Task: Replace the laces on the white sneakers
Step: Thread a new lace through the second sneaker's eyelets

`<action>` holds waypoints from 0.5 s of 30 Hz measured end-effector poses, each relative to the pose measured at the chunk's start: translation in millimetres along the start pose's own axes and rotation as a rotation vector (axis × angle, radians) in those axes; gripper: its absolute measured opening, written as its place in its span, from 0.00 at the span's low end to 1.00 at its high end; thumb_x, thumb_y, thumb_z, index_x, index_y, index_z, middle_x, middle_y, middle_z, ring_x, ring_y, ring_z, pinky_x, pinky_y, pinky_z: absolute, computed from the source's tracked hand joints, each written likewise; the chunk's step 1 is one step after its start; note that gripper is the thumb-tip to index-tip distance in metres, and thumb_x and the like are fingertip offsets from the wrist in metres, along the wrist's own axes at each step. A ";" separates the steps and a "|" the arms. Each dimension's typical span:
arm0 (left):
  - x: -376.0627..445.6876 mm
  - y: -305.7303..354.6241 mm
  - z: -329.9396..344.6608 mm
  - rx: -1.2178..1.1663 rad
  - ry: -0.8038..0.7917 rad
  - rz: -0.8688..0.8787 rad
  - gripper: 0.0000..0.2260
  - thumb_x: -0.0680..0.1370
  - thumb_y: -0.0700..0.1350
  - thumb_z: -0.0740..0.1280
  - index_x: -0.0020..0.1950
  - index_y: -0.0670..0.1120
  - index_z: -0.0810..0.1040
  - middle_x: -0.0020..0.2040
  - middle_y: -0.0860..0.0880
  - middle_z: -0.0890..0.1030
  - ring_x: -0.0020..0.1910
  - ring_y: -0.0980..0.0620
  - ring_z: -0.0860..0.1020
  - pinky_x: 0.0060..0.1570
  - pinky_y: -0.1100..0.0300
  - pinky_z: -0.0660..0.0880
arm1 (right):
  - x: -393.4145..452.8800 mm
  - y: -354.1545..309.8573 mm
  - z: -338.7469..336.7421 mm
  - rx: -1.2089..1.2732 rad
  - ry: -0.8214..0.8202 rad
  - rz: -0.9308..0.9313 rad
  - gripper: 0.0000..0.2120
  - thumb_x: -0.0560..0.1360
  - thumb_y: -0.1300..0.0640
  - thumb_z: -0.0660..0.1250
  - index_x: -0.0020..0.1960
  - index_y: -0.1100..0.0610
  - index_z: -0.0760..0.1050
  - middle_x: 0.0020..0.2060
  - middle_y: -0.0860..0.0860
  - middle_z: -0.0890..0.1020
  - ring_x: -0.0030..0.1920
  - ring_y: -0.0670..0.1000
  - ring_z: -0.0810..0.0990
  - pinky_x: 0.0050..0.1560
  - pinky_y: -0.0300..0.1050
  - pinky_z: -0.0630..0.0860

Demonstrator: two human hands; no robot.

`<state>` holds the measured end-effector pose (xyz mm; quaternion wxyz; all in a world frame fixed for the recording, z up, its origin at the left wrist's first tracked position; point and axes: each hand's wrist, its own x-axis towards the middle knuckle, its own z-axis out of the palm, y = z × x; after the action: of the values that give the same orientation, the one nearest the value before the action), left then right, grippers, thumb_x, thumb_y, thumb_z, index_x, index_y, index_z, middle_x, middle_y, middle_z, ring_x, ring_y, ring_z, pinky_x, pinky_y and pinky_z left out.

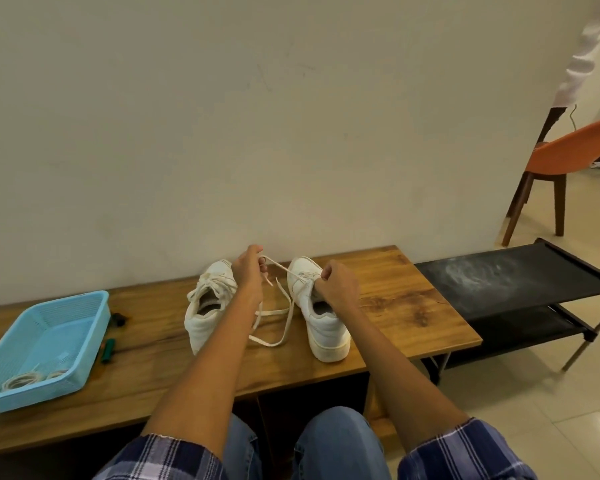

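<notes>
While both sneakers sit at the bench's (378,299) 12 o'clock, the left hand (248,271) pinches the lace (278,327) and the right hand (336,284) grips it at the right sneaker's (323,323) eyelets; likely unlacing, pulling free next.

The wooden table (388,306) bears two white sneakers (326,317), a blue basket (94,327) and a green tool (107,350).

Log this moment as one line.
step: lacing right sneaker | left hand: pinches lace | right hand: grips lace at eyelets | left sneaker: laced | tray: spare laces
</notes>
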<state>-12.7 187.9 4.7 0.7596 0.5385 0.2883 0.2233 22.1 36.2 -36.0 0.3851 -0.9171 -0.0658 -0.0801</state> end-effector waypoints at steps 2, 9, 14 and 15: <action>-4.2 19.9 -8.9 -0.107 -0.016 -0.028 0.05 0.74 0.42 0.64 0.39 0.43 0.77 0.30 0.48 0.73 0.21 0.57 0.69 0.27 0.62 0.68 | -0.7 0.7 -1.6 0.022 -0.003 0.024 0.04 0.68 0.59 0.65 0.43 0.57 0.75 0.37 0.50 0.77 0.38 0.49 0.74 0.31 0.39 0.67; -18.4 72.9 -24.7 -0.230 -0.300 -0.002 0.07 0.76 0.42 0.64 0.48 0.42 0.80 0.32 0.49 0.80 0.30 0.55 0.77 0.45 0.57 0.77 | -4.4 -21.9 -12.1 0.105 0.094 -0.015 0.09 0.73 0.55 0.64 0.50 0.58 0.77 0.43 0.50 0.80 0.43 0.50 0.77 0.41 0.43 0.72; -29.2 78.9 -9.6 -0.045 -0.459 0.079 0.09 0.79 0.37 0.60 0.56 0.41 0.78 0.47 0.47 0.82 0.42 0.50 0.81 0.50 0.55 0.78 | -16.1 -76.4 -35.8 0.591 -0.234 -0.166 0.08 0.77 0.56 0.64 0.54 0.58 0.73 0.47 0.53 0.81 0.47 0.50 0.79 0.45 0.41 0.75; -31.3 77.6 -5.6 -0.021 -0.476 0.096 0.10 0.80 0.36 0.60 0.57 0.41 0.78 0.49 0.47 0.82 0.43 0.50 0.81 0.48 0.57 0.79 | -18.7 -87.3 -40.8 0.654 -0.327 -0.152 0.11 0.77 0.57 0.65 0.57 0.57 0.71 0.50 0.53 0.81 0.49 0.50 0.79 0.44 0.39 0.74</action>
<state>-41.7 196.3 83.0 0.8002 0.5812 0.0729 0.1288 -16.0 66.5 49.3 0.6349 -0.7389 -0.2165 0.0643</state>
